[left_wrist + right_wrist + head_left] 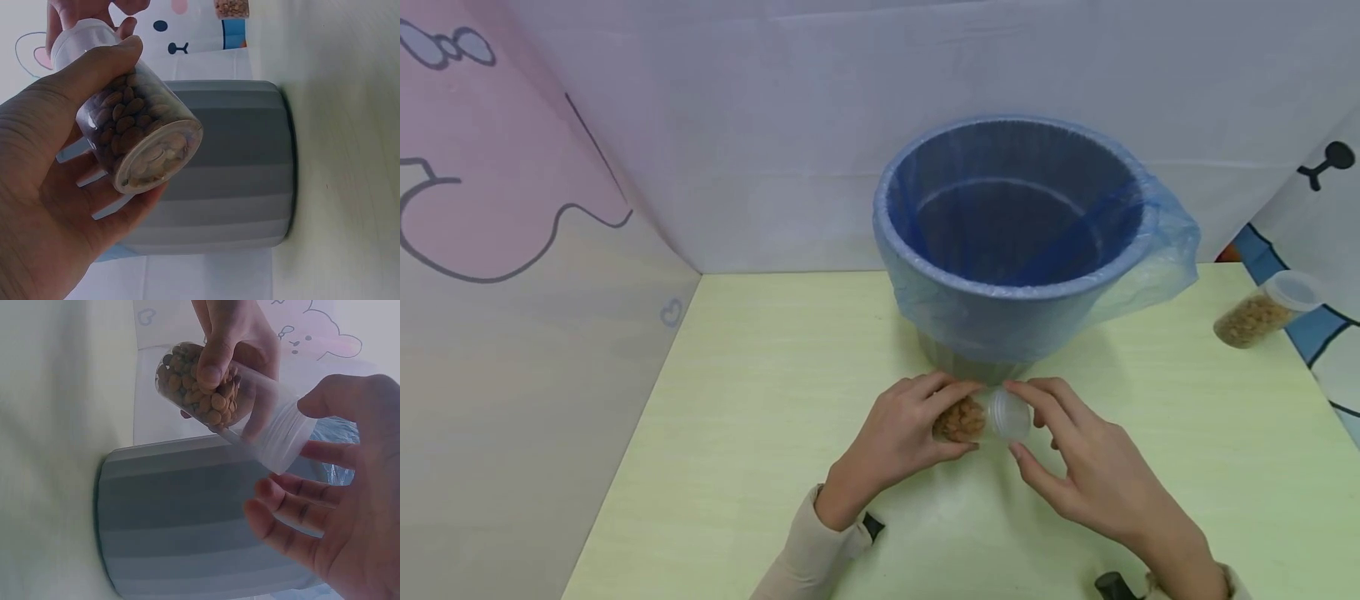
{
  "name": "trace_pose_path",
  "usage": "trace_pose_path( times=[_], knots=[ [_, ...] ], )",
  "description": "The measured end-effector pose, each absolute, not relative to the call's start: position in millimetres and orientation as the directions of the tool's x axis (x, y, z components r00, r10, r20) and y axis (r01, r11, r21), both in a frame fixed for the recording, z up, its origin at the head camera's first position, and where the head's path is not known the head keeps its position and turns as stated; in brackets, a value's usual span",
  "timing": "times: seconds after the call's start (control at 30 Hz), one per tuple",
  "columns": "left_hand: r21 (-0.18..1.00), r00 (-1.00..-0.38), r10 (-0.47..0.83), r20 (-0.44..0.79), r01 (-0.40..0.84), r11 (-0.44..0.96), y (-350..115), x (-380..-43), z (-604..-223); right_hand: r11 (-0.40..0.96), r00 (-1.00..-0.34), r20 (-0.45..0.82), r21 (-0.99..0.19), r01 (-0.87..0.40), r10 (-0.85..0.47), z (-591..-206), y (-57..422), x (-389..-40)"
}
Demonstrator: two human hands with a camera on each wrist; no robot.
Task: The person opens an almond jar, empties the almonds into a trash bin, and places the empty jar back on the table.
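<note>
A clear plastic jar (962, 419) part-filled with almonds (128, 115) lies tilted on its side in my left hand (904, 427), in front of the bin. My left thumb (100, 65) lies along its wall, with the fingers round the far side. The jar's translucent white lid (289, 434) points to the right. At that end, my right hand (1093, 467) holds the lid between thumb and index finger. Its other fingers (284, 540) stand bent, away from the jar.
Just behind the hands stands a grey bin (237, 162) lined with a blue plastic bag (1000, 325). A second lidded jar (1255, 319) with brown contents is at the right edge of the pale table (737, 417). Printed cloth walls (760, 167) enclose the back and sides.
</note>
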State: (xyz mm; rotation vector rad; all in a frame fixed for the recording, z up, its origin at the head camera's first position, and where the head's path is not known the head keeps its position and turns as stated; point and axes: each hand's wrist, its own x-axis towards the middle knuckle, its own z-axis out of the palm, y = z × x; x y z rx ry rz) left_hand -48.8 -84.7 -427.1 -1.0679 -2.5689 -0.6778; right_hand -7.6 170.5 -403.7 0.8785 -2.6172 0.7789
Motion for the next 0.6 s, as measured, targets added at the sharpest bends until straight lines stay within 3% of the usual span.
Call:
trace_pose_path(
  times=[0.6],
  knots=[
    [0.337,-0.698,0.586,0.411,0.714,0.614,-87.5,-47.9,-426.8,0.609,-0.733,0.441,-0.412,-0.678,-0.518,-401.8,164.2,-7.3]
  ],
)
